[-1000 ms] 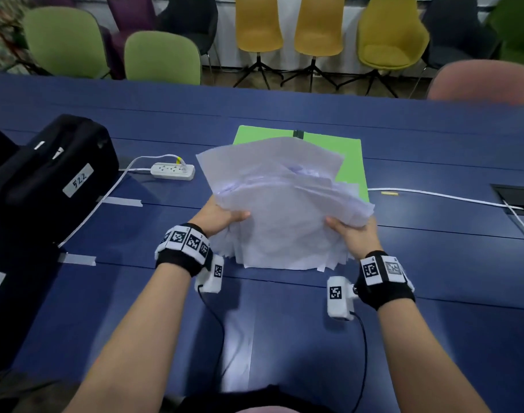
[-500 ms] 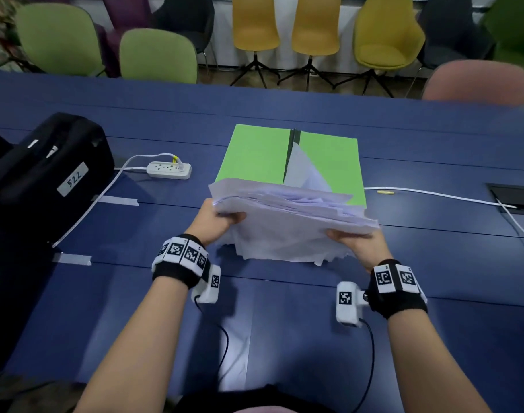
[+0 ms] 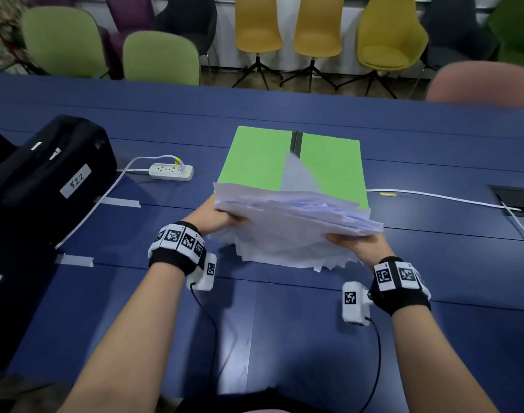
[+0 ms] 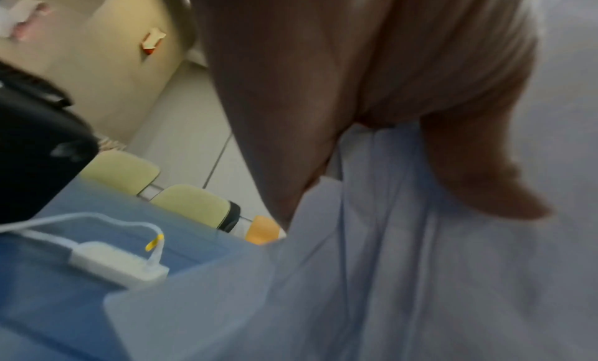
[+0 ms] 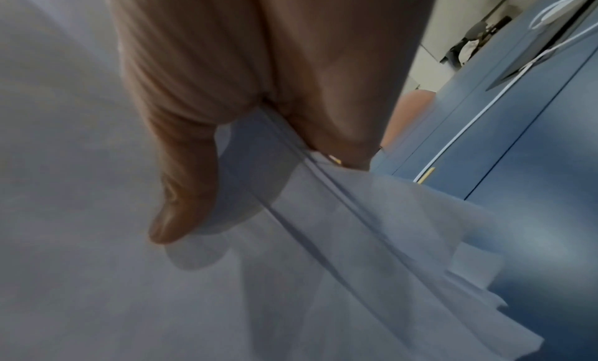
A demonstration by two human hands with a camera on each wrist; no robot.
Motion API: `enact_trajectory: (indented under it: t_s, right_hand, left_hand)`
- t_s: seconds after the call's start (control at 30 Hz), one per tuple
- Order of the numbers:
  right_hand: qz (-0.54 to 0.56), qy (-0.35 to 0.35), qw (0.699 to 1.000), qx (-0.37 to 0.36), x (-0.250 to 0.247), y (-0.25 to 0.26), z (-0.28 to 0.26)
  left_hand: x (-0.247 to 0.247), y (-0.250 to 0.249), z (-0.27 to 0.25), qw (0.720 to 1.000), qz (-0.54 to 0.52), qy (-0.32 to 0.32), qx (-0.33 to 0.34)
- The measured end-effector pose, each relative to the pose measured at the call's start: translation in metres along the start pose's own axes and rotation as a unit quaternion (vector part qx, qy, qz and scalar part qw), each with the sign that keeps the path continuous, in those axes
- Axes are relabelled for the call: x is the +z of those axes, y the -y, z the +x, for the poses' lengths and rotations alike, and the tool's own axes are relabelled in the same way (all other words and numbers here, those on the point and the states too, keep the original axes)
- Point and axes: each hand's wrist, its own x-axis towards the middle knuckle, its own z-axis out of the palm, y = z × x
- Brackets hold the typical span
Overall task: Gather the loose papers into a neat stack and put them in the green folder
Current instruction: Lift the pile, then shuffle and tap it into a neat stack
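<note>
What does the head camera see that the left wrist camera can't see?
Only the head view shows the open green folder lying on the table, the right hand holding the right side of the papers, and the row of yellow chairs.

Only the left wrist view shows, close up, the left hand's thumb lying on top of the sheets.

Both show the messy stack of white papers, the left hand gripping it, the white power strip, the black bag and the blue table.
</note>
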Motion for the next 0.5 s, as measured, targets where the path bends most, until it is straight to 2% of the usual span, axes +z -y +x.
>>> enact_trajectory:
  t_s: [0.07,0.17,0.33,0.43,0.5]
  right_hand:
    - [-0.033,-0.01,0.999,0.0,-0.002,-0.002,0.002]
    - [-0.025,-0.041,0.999,-0.013,-0.004,-0.006,0.004]
    - [-0.013,-0.017,0.999,-0.03,-0.005,-0.007,0.001]
    - [-0.004,-0.004,1.0,-0.016,-0.005,-0.009,0.0]
    - [0.001,-0.032,0.999,-0.02,-0.003,-0.008,0.001]
  left_hand:
    - [-0.001,-0.003,0.002,0.999,0.035,0.012,-0.005]
    - [-0.001,-0.004,0.003,1.0,0.021,-0.021,-0.004]
    - [0.005,-0.006,-0.002,0.997,0.071,0.041,0.016]
    - [0.009,-0.007,-0.001,1.0,0.017,0.014,0.014]
    - [0.012,-0.007,0.0,1.0,-0.013,-0.012,0.014]
